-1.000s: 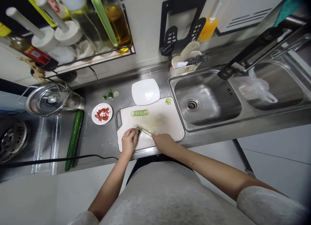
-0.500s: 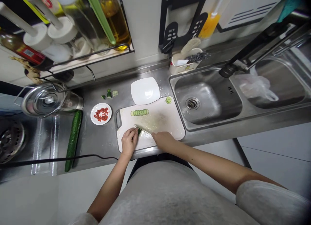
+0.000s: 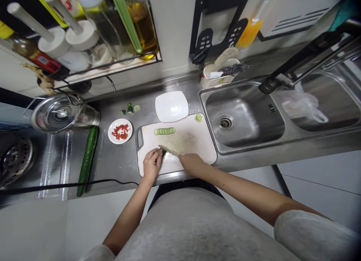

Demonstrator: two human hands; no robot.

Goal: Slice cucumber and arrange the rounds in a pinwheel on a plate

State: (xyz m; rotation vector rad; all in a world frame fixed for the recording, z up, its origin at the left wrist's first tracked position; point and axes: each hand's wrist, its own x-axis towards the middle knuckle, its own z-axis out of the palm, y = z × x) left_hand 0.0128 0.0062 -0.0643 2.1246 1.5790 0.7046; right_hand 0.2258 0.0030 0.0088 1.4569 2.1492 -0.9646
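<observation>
On the white cutting board (image 3: 191, 141), my left hand (image 3: 152, 164) is closed around a short piece of cucumber (image 3: 164, 153), mostly hidden by the fingers. My right hand (image 3: 191, 164) grips a knife (image 3: 170, 150) by its handle. The blade points left and lies against the cucumber piece beside my left fingertips. Behind the hands, a row of overlapping cucumber slices (image 3: 165, 131) rests on the board. A few more slices (image 3: 198, 117) sit at its far right corner.
A white square plate (image 3: 172, 106) stands behind the board. To the left are a small plate (image 3: 110, 130) of chopped red pieces, cucumber ends (image 3: 130, 109), a whole cucumber (image 3: 87, 161) and a black cord (image 3: 107, 181). The sink (image 3: 239, 120) adjoins on the right, under a black faucet (image 3: 266, 85).
The whole view has shifted slightly, so things appear a little further right. Both hands keep their hold on the cucumber piece and the knife; the blade's angle has changed slightly.
</observation>
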